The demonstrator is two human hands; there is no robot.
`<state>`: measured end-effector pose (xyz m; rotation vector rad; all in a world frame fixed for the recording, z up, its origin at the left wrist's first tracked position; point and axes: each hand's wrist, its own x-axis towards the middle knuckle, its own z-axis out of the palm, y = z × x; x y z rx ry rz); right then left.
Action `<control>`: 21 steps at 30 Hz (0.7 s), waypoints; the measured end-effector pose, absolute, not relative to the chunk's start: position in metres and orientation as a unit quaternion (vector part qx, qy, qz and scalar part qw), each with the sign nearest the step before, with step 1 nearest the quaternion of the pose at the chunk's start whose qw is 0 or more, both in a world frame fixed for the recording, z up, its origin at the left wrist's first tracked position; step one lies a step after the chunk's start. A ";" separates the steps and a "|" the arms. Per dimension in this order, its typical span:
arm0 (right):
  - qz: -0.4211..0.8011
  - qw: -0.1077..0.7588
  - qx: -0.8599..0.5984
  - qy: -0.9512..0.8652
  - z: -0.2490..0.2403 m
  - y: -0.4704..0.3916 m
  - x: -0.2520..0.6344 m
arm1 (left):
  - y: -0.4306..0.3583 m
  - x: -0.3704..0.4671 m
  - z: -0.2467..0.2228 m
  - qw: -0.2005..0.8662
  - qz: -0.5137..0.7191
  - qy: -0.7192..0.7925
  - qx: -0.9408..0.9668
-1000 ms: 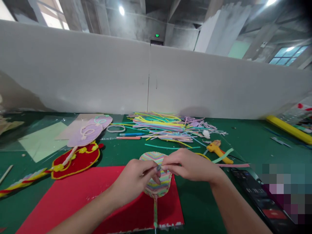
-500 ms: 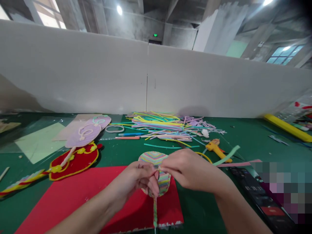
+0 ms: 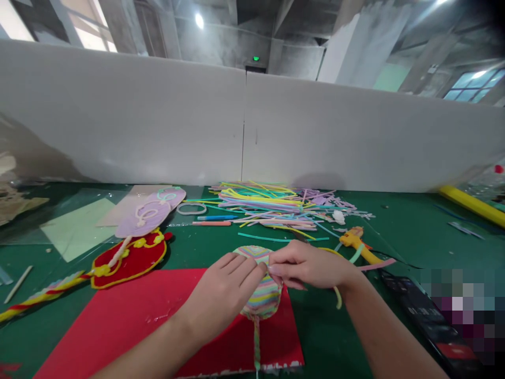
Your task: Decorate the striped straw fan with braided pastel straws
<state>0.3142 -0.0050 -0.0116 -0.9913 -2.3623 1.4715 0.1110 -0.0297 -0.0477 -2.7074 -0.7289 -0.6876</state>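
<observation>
A striped pastel fan [image 3: 265, 299] with a twisted handle [image 3: 256, 345] lies on a red sheet [image 3: 150, 305]. Over the fan's left part is my left hand [image 3: 232, 287], back up, its fingertips closed near the fan's middle; what they pinch is too small to name. My right hand [image 3: 305, 266] is closed beside it, over the fan's upper right, thumb and finger pressed together. Pastel strips trail out around my right hand, one pale yellow end [image 3: 338, 298] hanging below the wrist. Whether they run into its fingers is hidden.
Many colored pipe cleaners [image 3: 264, 202] lie at the back. An orange glue gun [image 3: 361, 245] and a phone [image 3: 418, 310] are at the right. A purple fan [image 3: 145, 216] and a red fan [image 3: 132, 260] lie at the left. A white partition [image 3: 158, 116] stands behind.
My left hand has turned from palm showing to back up. My right hand stays close beside it, and the pastel strips by it have shifted. The view has moved slightly left.
</observation>
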 end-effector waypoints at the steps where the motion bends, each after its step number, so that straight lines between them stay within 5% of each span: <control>1: 0.521 0.093 -0.332 -0.781 -0.014 -0.004 0.314 | -0.029 0.110 -0.047 0.138 -0.240 -0.240 -0.931; 15: 0.656 0.094 -0.334 -0.671 -0.034 0.007 0.315 | -0.017 0.108 -0.059 0.148 -0.180 -0.263 -0.936; 18: 0.546 0.113 -0.341 -0.757 -0.031 0.008 0.311 | -0.016 0.108 -0.055 0.068 -0.162 -0.336 -0.925; 21: 0.416 0.138 -0.349 -0.828 -0.027 0.005 0.308 | -0.014 0.106 -0.050 -0.140 -0.168 -0.413 -0.884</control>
